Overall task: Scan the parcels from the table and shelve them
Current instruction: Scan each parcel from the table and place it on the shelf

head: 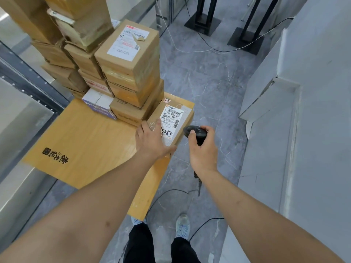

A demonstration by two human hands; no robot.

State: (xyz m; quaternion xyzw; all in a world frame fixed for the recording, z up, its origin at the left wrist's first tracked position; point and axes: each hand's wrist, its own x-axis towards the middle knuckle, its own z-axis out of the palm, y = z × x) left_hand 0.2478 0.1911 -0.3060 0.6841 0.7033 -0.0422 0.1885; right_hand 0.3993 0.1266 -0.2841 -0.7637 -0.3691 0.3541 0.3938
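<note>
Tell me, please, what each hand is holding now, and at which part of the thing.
The right hand grips the black scanner by its handle, head toward the label. The left hand holds nothing; it rests flat on the top of the labelled parcel.

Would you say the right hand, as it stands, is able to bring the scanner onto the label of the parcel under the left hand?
Probably yes: the scanner sits beside the label, whose barcodes lie clear of the left hand.

Wooden counter (85,133) with black printed characters near its front left. On it: flat labelled parcel (176,118) at right edge, stacked cardboard boxes (131,73) behind, white-purple carton (98,104) among them.
</note>
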